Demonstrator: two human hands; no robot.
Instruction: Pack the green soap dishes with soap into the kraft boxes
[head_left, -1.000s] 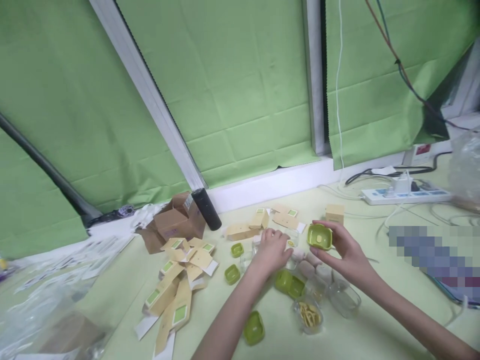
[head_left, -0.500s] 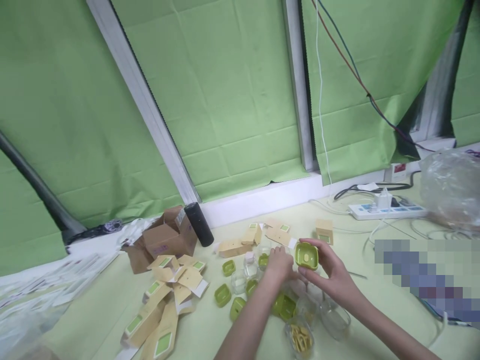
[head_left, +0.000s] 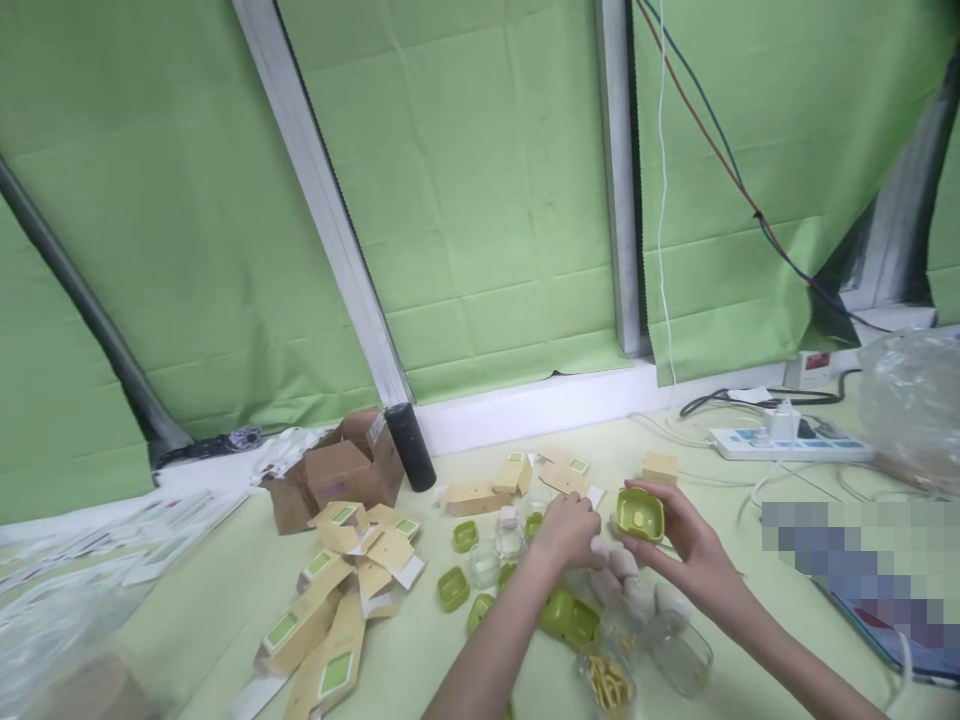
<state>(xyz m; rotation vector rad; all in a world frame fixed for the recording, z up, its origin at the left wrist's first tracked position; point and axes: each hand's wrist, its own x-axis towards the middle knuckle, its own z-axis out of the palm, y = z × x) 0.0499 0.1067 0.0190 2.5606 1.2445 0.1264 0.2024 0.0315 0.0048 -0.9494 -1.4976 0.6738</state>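
Note:
My right hand (head_left: 686, 540) pinches a small square green plastic tub (head_left: 640, 514) by its side. The tub is tilted so its inside shows, with a pale round spot in the middle. My left hand (head_left: 571, 532) is just left of it, fingers curled together and pointing down. Something pale is at its fingertips, but what they hold is hidden. Below the hands lie pale rounded pieces (head_left: 622, 563), clear plastic containers (head_left: 681, 652) and more green tubs (head_left: 579, 625). One clear container holds yellow curved pieces (head_left: 609, 682).
Folded kraft boxes with green labels (head_left: 300, 620) lie at left. Behind them stand an open brown carton (head_left: 341, 470) and a black cylinder (head_left: 410, 447). A power strip (head_left: 795, 445) with cables, a plastic bag (head_left: 911, 400) and a blurred-out device (head_left: 870, 590) are at right.
The view has shifted slightly. My right hand has moved a little right with the green tub, widening the gap to my left hand. More of the pale pieces show between them.

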